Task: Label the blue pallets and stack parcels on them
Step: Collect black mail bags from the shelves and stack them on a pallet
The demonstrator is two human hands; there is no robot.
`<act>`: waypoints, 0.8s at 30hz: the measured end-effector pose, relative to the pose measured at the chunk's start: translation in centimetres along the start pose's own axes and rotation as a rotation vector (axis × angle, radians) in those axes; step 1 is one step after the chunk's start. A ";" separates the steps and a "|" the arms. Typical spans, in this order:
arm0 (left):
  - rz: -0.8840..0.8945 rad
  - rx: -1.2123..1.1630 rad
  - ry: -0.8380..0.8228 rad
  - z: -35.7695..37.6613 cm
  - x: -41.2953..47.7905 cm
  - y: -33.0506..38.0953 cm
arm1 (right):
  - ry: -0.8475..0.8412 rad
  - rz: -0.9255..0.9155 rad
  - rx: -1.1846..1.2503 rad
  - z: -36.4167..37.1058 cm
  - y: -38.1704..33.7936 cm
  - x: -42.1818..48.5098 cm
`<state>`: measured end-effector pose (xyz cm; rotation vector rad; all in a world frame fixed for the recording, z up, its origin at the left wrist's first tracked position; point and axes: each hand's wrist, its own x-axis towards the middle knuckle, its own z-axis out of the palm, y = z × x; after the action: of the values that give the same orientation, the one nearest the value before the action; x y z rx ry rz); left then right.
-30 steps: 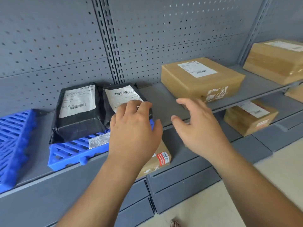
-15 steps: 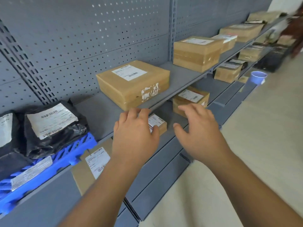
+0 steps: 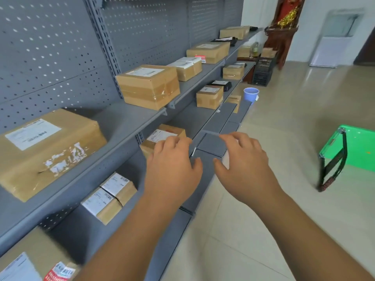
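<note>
Both hands are up in front of the racking, palms down, and neither holds a thing. The left hand (image 3: 172,169) hangs with fingers loosely spread and a little bent. The right hand (image 3: 245,167) is just beside it, thumbs pointing at each other across a gap, its fingers fanned and slack too.

Parcels sit all along the rack. Nearest the left fingers (image 3: 168,147) is the small box (image 3: 162,135) on the lower shelf (image 3: 85,230). The fingertips cover its near corner from this angle (whether they touch it I cannot tell). Left of that wrist, on the same shelf, sits the twin-label box (image 3: 110,196), apart from the hand.

Up on the upper shelf (image 3: 121,122) the big box (image 3: 46,151) lies at far left, with a torn white patch on its front. The taped box (image 3: 148,86) is beyond it, and both are well away from either hand. More brown boxes run down both levels toward the far wall. A corner box (image 3: 30,258) peeks in at bottom left.

The right fingers hover over the grey base panels (image 3: 213,142), clear of every parcel. On the floor there's a blue cup (image 3: 251,94) by the rack's foot, a black crate (image 3: 262,72) farther on, and a green stool (image 3: 353,147) off to the right.
</note>
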<state>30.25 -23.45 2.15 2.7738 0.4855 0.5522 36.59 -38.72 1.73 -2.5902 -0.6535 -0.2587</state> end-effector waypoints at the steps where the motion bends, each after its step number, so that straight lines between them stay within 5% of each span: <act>1: 0.018 -0.005 -0.011 0.9 0.8 1.5 | 0.008 0.019 -0.007 -0.5 1.6 0.5; 11: 0.177 -0.107 -0.135 9.3 8.3 12.6 | 0.037 0.222 -0.046 -3.2 14.4 5.1; 24: 0.330 -0.210 -0.278 20.1 25.6 17.8 | -0.018 0.458 -0.156 -0.9 25.0 18.3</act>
<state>65.62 -33.95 -1.82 2.6777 -0.0893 0.2567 64.65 -51.41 -1.83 -2.8029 -0.0342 -0.1413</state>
